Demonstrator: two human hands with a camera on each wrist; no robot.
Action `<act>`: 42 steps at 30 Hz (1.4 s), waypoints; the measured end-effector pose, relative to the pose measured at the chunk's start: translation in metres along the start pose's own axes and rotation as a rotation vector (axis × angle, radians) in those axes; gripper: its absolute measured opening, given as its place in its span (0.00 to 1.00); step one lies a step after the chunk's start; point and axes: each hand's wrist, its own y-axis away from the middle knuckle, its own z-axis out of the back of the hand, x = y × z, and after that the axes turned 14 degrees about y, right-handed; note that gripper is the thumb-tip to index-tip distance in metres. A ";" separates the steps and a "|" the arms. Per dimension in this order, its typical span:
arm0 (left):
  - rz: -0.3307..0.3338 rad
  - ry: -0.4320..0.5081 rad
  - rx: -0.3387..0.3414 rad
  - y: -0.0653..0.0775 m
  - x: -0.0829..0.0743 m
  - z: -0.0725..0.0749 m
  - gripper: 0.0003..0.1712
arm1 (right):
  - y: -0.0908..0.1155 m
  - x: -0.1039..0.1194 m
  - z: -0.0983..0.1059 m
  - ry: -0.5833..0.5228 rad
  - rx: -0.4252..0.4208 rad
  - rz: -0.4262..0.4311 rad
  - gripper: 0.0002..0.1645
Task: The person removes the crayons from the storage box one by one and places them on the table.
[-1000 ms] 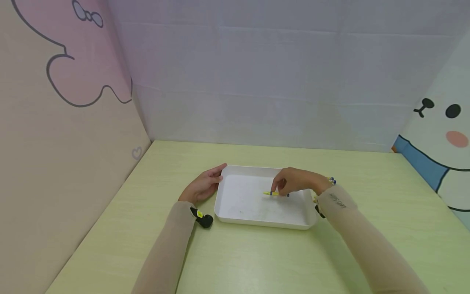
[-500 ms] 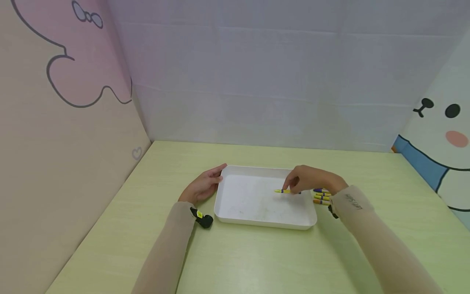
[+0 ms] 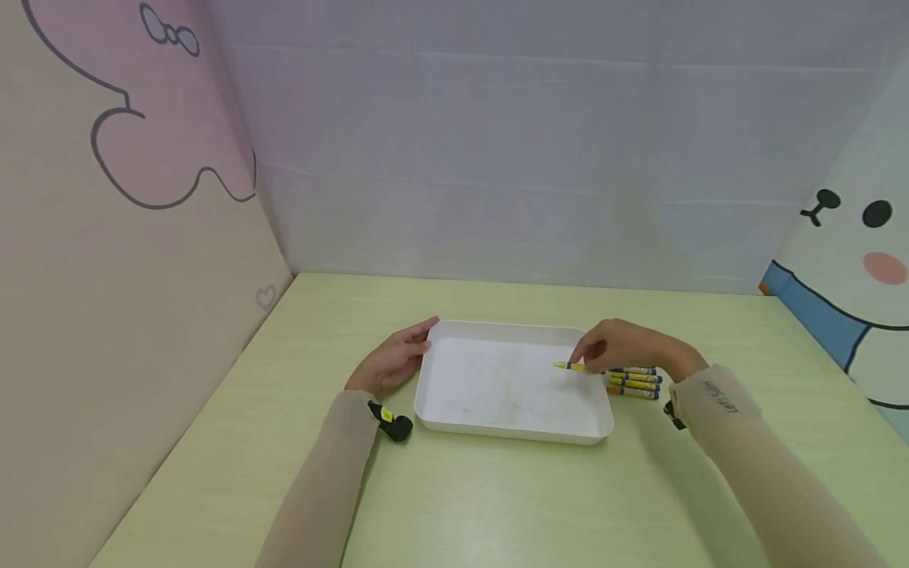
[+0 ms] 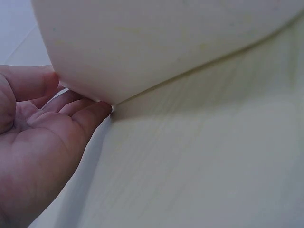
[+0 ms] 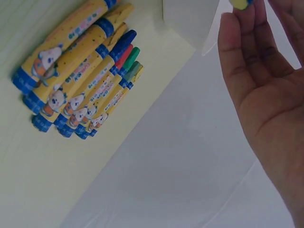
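Note:
A yellow crayon with a blue band is pinched in my right hand, above the right part of the white tray. Its tip points left. In the right wrist view only one end of this crayon shows at the top, by the fingertips. My left hand holds the tray by its left side, thumb at the rim. The left wrist view has the fingers of the left hand against the lower edge of the tray wall.
Several crayons in yellow wrappers lie side by side on the table just right of the tray, some partly behind the right hand in the head view. The pale table meets a white wall behind and printed panels at both sides.
My right hand has moved right with the yellow crayon, from the tray's middle toward its right side, uncovering more crayons on the table. The left hand and tray stay put.

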 end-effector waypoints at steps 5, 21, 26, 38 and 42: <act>-0.001 -0.005 -0.009 0.001 0.000 0.000 0.34 | 0.008 -0.003 0.006 0.019 -0.022 0.006 0.10; 0.006 -0.008 -0.026 0.001 0.001 -0.002 0.34 | 0.034 -0.030 0.001 -0.018 -0.038 0.017 0.11; 0.002 -0.014 -0.017 0.002 0.001 -0.001 0.35 | 0.045 -0.041 -0.004 -0.014 -0.056 0.018 0.13; -0.003 -0.025 -0.007 0.002 -0.001 0.000 0.35 | 0.057 -0.055 -0.017 -0.040 -0.043 0.023 0.13; -0.001 -0.022 -0.010 0.003 -0.001 -0.001 0.35 | 0.058 -0.056 -0.020 -0.059 -0.031 0.002 0.12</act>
